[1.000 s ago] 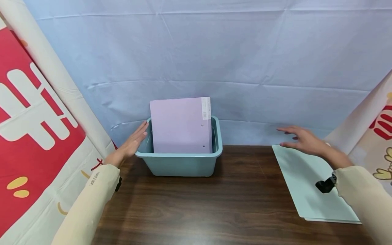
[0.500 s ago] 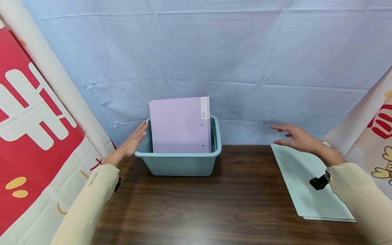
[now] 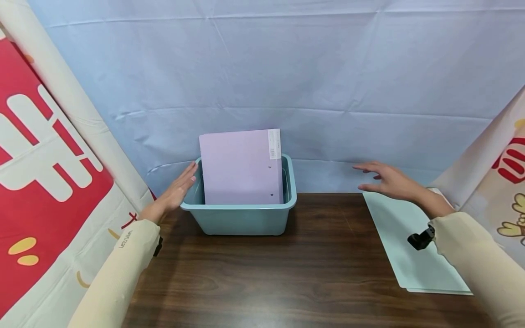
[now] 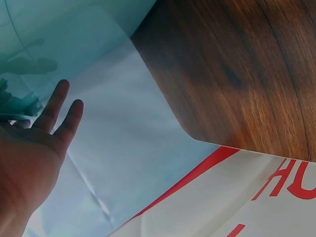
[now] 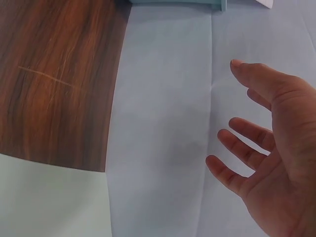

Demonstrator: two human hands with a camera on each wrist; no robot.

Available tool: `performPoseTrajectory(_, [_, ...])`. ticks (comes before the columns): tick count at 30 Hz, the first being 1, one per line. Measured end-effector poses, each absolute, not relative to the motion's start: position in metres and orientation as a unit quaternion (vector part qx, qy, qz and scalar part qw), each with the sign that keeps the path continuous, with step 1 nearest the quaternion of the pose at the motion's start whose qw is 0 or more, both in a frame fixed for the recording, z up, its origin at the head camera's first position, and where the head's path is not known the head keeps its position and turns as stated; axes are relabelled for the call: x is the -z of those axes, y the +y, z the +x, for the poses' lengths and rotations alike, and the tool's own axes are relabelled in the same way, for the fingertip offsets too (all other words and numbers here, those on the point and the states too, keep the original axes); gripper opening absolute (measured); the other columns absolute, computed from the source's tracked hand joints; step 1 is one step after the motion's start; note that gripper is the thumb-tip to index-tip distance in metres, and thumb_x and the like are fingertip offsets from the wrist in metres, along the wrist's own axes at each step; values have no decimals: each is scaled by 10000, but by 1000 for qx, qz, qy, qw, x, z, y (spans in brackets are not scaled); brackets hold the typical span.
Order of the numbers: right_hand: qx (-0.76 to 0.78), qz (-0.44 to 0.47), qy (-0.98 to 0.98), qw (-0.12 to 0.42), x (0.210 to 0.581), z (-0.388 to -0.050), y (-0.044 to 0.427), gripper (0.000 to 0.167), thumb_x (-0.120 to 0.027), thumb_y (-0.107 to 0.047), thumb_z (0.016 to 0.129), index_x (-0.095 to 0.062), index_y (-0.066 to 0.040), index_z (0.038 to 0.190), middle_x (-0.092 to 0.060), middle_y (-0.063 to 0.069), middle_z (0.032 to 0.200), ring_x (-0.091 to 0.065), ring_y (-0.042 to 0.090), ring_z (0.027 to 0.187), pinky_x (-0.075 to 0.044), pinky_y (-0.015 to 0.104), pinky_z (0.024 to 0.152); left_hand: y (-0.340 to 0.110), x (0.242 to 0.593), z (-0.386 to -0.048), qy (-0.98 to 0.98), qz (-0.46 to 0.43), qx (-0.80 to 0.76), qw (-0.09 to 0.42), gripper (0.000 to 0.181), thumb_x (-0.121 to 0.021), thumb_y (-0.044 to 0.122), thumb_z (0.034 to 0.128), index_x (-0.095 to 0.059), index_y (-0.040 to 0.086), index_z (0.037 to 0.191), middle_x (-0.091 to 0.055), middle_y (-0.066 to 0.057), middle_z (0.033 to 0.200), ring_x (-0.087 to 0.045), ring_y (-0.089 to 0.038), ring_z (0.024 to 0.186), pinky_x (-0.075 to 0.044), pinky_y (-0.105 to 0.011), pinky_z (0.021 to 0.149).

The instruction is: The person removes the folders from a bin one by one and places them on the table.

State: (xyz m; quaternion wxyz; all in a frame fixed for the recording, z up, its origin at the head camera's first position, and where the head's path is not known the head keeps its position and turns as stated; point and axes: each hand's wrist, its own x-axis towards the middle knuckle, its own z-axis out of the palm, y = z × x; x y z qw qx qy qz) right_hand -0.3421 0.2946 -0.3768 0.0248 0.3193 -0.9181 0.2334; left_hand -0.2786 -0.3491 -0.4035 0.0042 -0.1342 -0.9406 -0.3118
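My left hand (image 3: 174, 193) has its fingers extended against the left rim of a teal plastic bin (image 3: 242, 222); in the left wrist view the hand (image 4: 37, 158) is beside the bin's wall (image 4: 74, 29). Purple folders (image 3: 239, 168) stand upright in the bin, leaning slightly back, a white label at their upper right. Over the far end of pale green folders (image 3: 418, 255) lying flat, my right hand (image 3: 395, 182) hovers, fingers spread and loosely bent. Nothing is in that hand (image 5: 281, 153) in the right wrist view.
The dark wood table (image 3: 287, 273) lies between the bin and the green folders. A pale blue cloth (image 3: 311, 82) hangs behind. Printed red and white cloth (image 3: 49, 173) borders the left side, and another printed cloth (image 3: 506, 200) the right.
My right hand has moved left a little above the green folders, its fingertips now past their left edge. The left hand, bin and purple folders have stayed nearly still.
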Motion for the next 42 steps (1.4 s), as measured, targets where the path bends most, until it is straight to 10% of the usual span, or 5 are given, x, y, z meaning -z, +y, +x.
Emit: performPoseTrajectory(42, [-252,381,-889,36,360,-350,238,647,-784,-239,987,-526,-51,1550,-548,196,1511,-573,407,1317,-516,621,1019,-350,406,-278,-938,-130,322,8,600,-243,334,1180,-98,88,1707,32,-105,1791,30,-379,1640,-34,-666,1273])
